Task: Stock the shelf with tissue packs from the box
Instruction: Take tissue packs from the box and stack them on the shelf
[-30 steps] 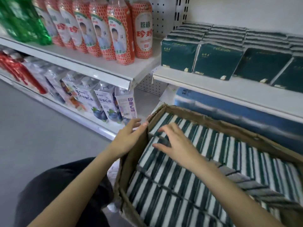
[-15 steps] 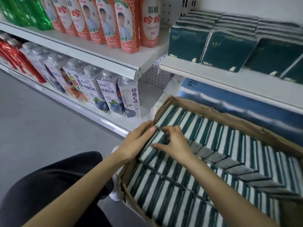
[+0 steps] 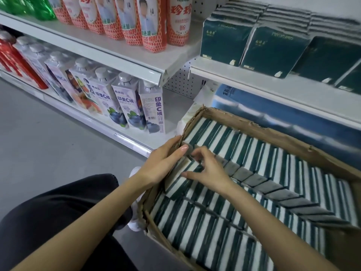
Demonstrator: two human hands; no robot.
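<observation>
- Grips tilted tissue pack [image 3: 181,171] at frame centre with left hand [image 3: 162,163], thumb on top.
- Pinches same pack with curled right hand [image 3: 209,173] fingers [image 3: 201,152].
- Sits against box [image 3: 254,132] left wall, below shelf [image 3: 273,90].

Lit softly and evenly, fairly bright, with weak shadow beneath the shelf [image 3: 273,89]. Smeared by motion at upper left on the green bottles [image 3: 29,6] and at right on the blue packs [image 3: 293,118]. Bent by the wide lens toward the edges; sharpest mid-frame.
</observation>
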